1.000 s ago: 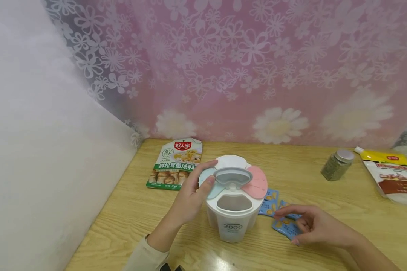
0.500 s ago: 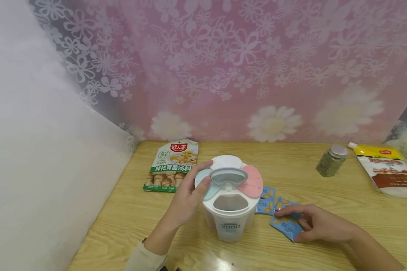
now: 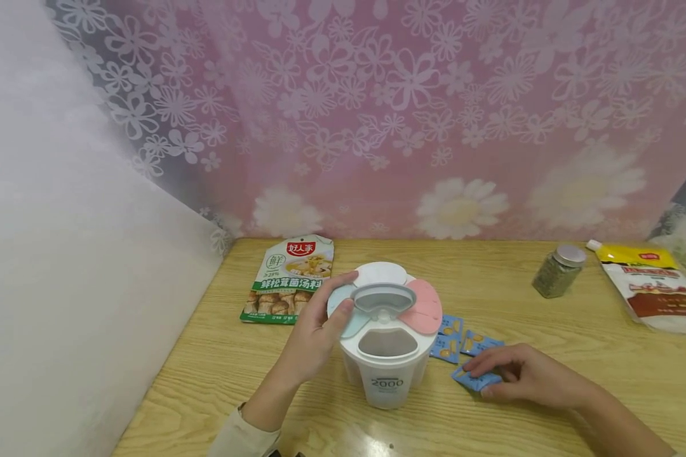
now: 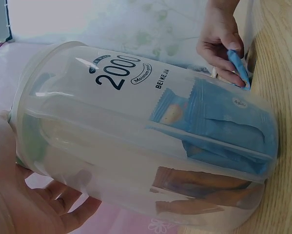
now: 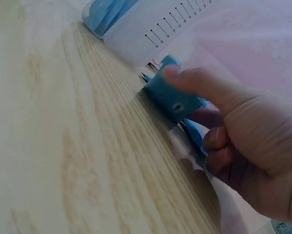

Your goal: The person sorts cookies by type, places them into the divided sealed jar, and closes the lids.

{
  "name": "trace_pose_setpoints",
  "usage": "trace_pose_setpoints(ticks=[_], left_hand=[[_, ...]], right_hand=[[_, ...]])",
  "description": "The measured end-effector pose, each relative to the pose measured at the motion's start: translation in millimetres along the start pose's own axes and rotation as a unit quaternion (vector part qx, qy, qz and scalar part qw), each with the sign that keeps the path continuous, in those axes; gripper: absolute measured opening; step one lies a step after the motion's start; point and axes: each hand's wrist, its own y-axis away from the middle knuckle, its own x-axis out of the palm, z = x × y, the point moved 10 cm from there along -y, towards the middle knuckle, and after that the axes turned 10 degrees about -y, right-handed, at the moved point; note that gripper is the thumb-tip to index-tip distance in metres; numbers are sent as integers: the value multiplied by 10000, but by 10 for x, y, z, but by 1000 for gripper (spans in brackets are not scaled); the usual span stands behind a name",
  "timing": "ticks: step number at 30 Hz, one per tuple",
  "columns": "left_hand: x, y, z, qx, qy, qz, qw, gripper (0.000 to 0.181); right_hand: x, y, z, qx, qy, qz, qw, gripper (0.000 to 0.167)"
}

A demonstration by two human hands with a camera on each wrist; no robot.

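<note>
A right hand (image 3: 531, 377) pinches a blue packet (image 3: 473, 381) at the bench (image 3: 206, 393), to the right of a clear container (image 3: 387, 393) with its front hatch (image 3: 384, 299) open; the left hand (image 3: 313, 339) grips the container's lid (image 3: 384, 318).

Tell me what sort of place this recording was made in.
Probably a home, perhaps at a kitchen or dining table, though the wider room is out of view. A wood-grain table stands before a pink floral backdrop, and a mushroom-pictured food packet lies on it.
</note>
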Motion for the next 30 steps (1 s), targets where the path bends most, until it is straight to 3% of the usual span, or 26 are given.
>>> trace_pose_setpoints(ticks=[12, 20, 25, 30], left_hand=[[7, -9, -14, 22, 19, -3, 10000, 40], [-1, -11, -3, 3, -4, -43, 10000, 40], [-8, -6, -5, -16, -10, -39, 10000, 40], [-11, -1, -3, -47, -3, -31, 10000, 40]], right_hand=[[-153, -33, 56, 469, 591, -795, 9940, 27], [-129, -86, 245, 186, 292, -813, 9961, 29], [-150, -101, 306, 217, 73, -885, 9958, 30], [-179, -141, 444, 50, 163, -1090, 9939, 32]])
